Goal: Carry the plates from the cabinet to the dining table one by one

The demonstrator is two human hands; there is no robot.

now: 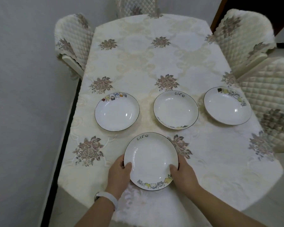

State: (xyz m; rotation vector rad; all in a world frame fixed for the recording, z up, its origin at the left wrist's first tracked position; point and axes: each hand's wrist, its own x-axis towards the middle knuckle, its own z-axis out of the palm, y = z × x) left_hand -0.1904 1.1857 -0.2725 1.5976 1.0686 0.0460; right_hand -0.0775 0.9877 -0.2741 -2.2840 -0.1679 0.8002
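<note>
A white plate (150, 158) with a dark rim, the word "Life" and small cartoon figures is at the near middle of the dining table (154, 54). My left hand (118, 172) grips its left edge, thumb on the rim. My right hand (181, 172) grips its right edge the same way. Whether the plate rests on the cloth or hovers just above it I cannot tell. Three matching plates stand in a row further back: left plate (117, 111), middle plate (175, 109), right plate (227, 105).
A cream floral tablecloth covers the table. Quilted chairs stand at the far left (72, 40), far end (134, 5) and along the right (243, 38), (269, 95). A grey wall runs close along the left side. A white band is on my left wrist (107, 197).
</note>
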